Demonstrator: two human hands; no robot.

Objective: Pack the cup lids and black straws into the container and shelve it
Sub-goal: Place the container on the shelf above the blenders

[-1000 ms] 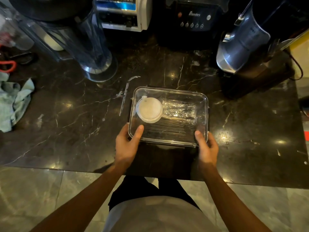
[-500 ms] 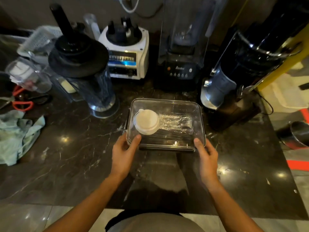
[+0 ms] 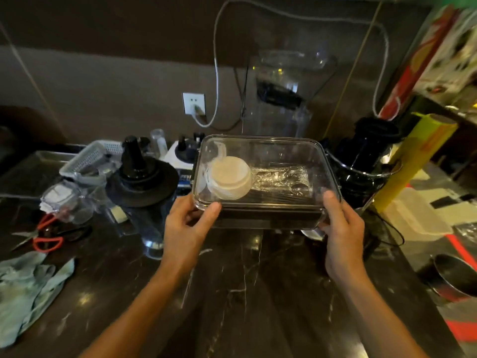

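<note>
Both hands hold a clear lidded container above a dark marble counter | left hand grips its near-left corner, thumb on the lid | right hand grips the near-right corner | inside: white cup lids at left, wrapped straws at right | blender jug stands to the left.

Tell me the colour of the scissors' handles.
Red. The scissors lie left on the counter, clearest in the head view.
</note>
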